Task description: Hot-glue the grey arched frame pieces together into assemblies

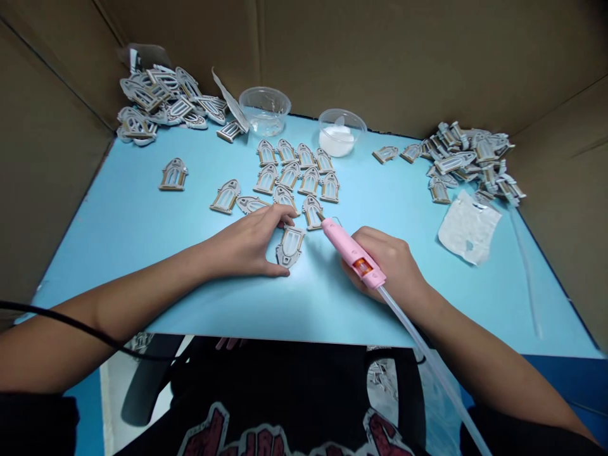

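My left hand (261,237) rests on the blue tabletop, its thumb and fingers curled around the two ends of a small arched window piece (291,244), which lies with its arch toward me. My right hand (387,259) is closed around a pink hot glue gun (349,248). From the back of the gun a long clear glue stick (427,351) runs down toward me. The gun's metal nozzle (320,216) is at the edge of another window piece (311,211); whether it touches is unclear. Just beyond my left fingers, several similar pieces (289,173) lie in rows.
Piles of window pieces lie at the back left (161,95) and back right (470,155). Two clear plastic tubs (264,101) (349,120) stand at the back, one holding something white. A crumpled white sheet (469,228) and another glue stick (525,272) lie right. Cardboard walls (380,57) enclose the table.
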Motion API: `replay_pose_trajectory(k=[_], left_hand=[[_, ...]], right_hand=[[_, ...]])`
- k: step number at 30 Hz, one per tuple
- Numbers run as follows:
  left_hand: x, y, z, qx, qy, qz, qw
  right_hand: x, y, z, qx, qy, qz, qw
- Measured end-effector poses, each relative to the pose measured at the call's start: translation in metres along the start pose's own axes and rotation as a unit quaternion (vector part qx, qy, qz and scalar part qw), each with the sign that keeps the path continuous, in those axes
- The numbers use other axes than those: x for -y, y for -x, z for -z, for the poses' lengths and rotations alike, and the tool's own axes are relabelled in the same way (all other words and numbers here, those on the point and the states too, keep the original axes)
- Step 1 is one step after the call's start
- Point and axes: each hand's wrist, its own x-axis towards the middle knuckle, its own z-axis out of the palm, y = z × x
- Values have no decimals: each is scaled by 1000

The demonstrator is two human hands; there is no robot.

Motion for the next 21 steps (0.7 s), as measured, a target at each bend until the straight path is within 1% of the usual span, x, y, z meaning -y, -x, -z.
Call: replay_pose_trajectory(k=[4,7,10,17,21], left_hand=[[5,3,-4,-80,-26,-59,995],[4,4,-5,-113,-56,-112,986],[2,3,-6,-128,-82,-155,976],[2,3,-7,-148,-95,-212,961],[2,2,-8,-155,-93,-212,960]], right_hand=[[5,-1,-1,68,-37,16,997],[7,-1,-4,81,-55,27,995],[8,0,-6,75,-60,28,995],[9,3,-5,70,-58,22,996],[9,2,-4,67,-53,21,996]])
